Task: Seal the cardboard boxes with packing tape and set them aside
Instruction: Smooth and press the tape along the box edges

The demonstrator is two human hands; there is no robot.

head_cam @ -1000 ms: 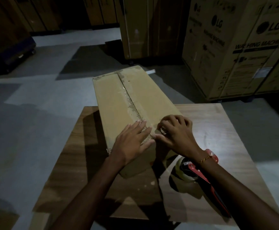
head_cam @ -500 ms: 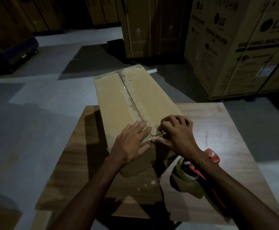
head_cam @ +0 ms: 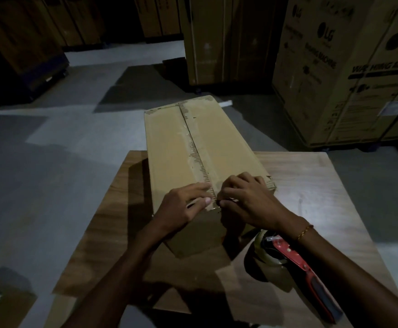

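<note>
Head view: long brown cardboard box [head_cam: 200, 159] lies on a wood-grain tabletop [head_cam: 311, 185], far end hanging past the table edge, centre seam w/ clear packing tape [head_cam: 193, 147]. Left hand [head_cam: 183, 209] lies flat on the near top, fingers straight, pressing by the seam. Right hand [head_cam: 247, 202] has fingers curled, pinching at the tape end at the seam. Red-handled tape dispenser w/ clear roll [head_cam: 285, 254] lies on the tabletop, near right, under the right wrist.
</note>
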